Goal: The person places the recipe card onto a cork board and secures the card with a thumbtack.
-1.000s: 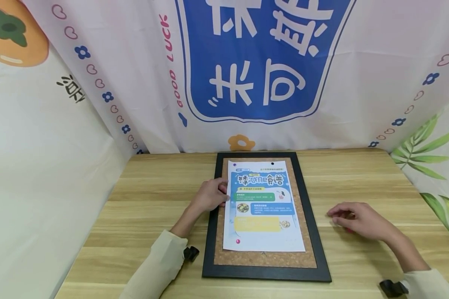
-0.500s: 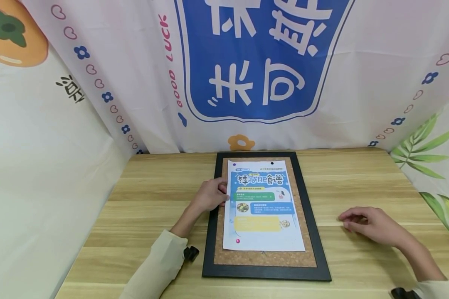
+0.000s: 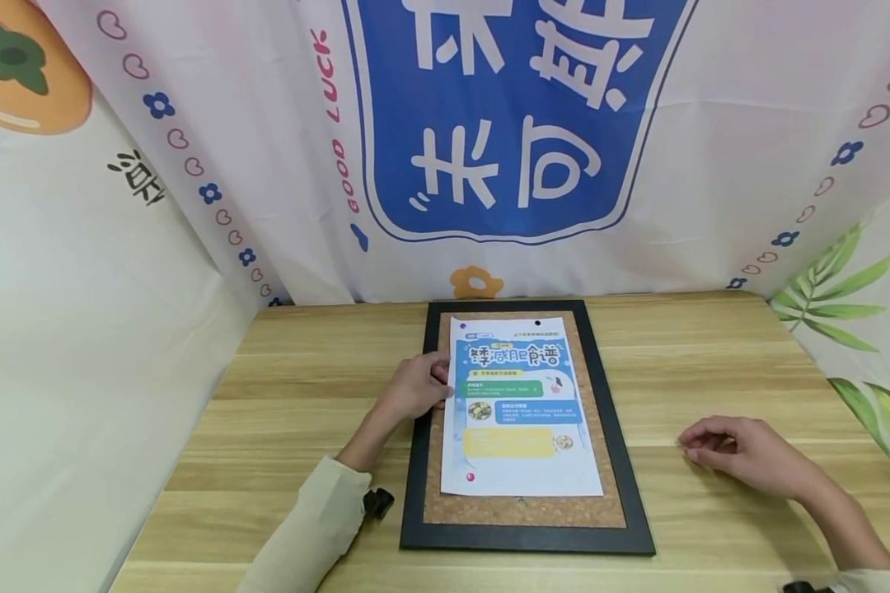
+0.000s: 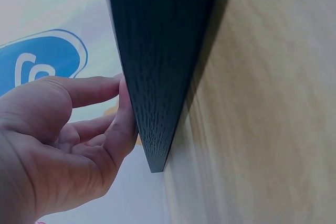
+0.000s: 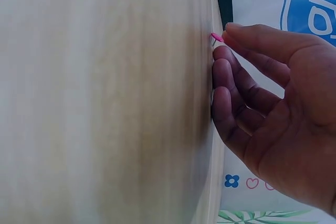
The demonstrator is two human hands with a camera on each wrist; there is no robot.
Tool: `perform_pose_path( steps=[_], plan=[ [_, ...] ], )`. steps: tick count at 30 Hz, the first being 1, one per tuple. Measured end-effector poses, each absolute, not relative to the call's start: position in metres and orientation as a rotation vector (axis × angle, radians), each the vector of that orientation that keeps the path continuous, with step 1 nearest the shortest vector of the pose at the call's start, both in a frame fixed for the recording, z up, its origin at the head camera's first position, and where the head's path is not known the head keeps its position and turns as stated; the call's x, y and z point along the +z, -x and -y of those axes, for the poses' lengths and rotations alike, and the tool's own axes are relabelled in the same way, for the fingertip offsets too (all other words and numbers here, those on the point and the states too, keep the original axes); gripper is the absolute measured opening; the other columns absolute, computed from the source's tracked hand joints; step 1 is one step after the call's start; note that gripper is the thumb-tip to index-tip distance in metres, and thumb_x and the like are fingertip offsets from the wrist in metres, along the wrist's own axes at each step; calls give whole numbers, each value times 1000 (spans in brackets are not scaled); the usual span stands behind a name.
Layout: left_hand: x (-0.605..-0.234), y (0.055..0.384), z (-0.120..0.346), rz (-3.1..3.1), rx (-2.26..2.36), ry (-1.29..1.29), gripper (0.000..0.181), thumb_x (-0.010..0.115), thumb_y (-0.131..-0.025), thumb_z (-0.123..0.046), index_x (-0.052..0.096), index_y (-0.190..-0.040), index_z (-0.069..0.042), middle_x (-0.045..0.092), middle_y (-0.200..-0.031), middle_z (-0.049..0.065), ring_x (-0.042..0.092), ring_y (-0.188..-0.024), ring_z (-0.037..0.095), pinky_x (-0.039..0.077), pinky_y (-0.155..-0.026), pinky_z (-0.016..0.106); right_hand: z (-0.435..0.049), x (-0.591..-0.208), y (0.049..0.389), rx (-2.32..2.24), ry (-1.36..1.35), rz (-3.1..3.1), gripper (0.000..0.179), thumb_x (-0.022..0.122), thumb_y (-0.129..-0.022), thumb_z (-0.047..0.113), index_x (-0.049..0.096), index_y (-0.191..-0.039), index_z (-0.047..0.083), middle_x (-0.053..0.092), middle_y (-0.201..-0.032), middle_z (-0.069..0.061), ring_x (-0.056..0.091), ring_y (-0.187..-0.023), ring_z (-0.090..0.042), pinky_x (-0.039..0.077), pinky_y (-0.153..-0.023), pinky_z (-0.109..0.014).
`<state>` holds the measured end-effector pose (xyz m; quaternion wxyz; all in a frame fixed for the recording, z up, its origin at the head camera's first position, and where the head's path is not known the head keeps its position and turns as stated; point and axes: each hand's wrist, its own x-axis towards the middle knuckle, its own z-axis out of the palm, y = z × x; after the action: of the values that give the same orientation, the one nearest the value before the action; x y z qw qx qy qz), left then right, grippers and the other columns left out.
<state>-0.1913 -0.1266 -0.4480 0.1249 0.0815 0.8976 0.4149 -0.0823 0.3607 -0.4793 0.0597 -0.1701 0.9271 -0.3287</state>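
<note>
A printed sheet lies on a cork board with a black frame. A purple thumbtack is at its upper left, a black one at the upper right, and a pink one at the lower left. My left hand rests over the frame's left side, fingertips on the sheet's left edge. Right of the board, my right hand is low over the table. In the right wrist view its thumb and index finger pinch a pink thumbtack, the other fingers curled loosely.
The board lies flat on a wood-grain table, its far end near the table's back edge. A printed curtain hangs behind the table, and more cloth covers both sides.
My right hand has moved right and a little toward me, away from the board; the red spot seen beneath it earlier no longer shows on the table. My left hand stays put.
</note>
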Motion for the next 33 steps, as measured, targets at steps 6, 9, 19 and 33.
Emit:
perform_pose_path(
  steps=[6,9,19,33],
  plan=[
    [-447,191,127,-2613,1213,-240,52,74,-95,6,62,-145,2,66,-99,13,67,-71,17,63,-62,25,-357,-480,79,-1017,550,-2819,13,80,-95,9,79,-107,16,72,-91,15,61,-80,5,56,-63,-21],
    [-447,191,126,-2615,1209,-240,52,74,-95,6,62,-145,2,66,-99,13,68,-72,17,64,-62,26,-354,-479,79,-1001,536,-2829,13,80,-95,10,79,-107,16,71,-91,15,60,-79,5,55,-63,-21],
    [-447,191,126,-2618,1209,-238,51,74,-95,7,62,-144,2,66,-99,13,67,-72,17,64,-63,26,-343,-476,78,-911,504,-2860,17,81,-93,7,80,-105,18,70,-90,16,58,-79,6,54,-65,-20],
    [-449,192,126,-2616,1199,-223,52,75,-95,5,62,-146,0,66,-100,12,68,-74,18,63,-63,24,-328,-473,85,-883,627,-2825,18,78,-94,6,79,-105,20,72,-93,16,58,-81,8,55,-67,-20]
  ],
)
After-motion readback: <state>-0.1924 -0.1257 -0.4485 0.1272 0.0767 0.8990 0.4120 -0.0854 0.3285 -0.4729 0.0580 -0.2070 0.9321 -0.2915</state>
